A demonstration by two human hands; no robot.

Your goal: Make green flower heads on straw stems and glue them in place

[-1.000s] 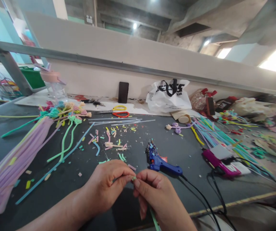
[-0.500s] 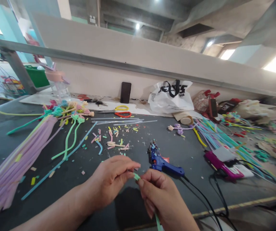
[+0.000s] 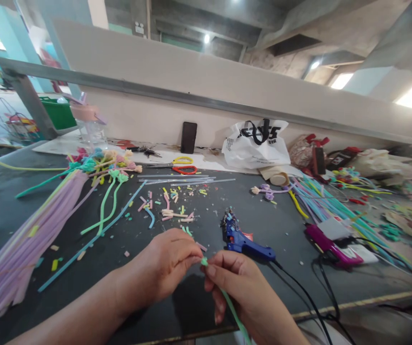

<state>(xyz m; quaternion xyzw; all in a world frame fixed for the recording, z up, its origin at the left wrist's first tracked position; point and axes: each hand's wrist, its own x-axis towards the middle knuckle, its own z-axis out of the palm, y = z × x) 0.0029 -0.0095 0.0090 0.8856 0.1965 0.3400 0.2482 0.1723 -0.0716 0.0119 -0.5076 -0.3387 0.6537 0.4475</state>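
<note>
Between my two hands is the small knobbly end of a light green pipe cleaner [image 3: 235, 314], whose stem hangs down past my right palm. My right hand [image 3: 240, 282] pinches it just below that end with thumb and forefinger. From the other side, my left hand [image 3: 166, 261] presses its fingertips together on the end. My fingers partly hide the end's shape. Just beyond my right hand lies a blue hot glue gun [image 3: 251, 245], its nozzle area crusted. Cut pipe cleaner pieces [image 3: 175, 215] are scattered beyond my left hand.
Left lies a lilac pipe cleaner bundle [image 3: 44, 239] near finished-looking green flowers [image 3: 118, 176]. Scissors [image 3: 184, 169] and clear glue sticks [image 3: 188, 180] lie further back. A phone [image 3: 188, 137] leans on the wall by a white bag [image 3: 256, 148]. A magenta glue gun [image 3: 331, 247] and cords lie right.
The green end has turned and shifted slightly between my fingertips. More of the green stem shows below my right hand. The things on the table lie as before.
</note>
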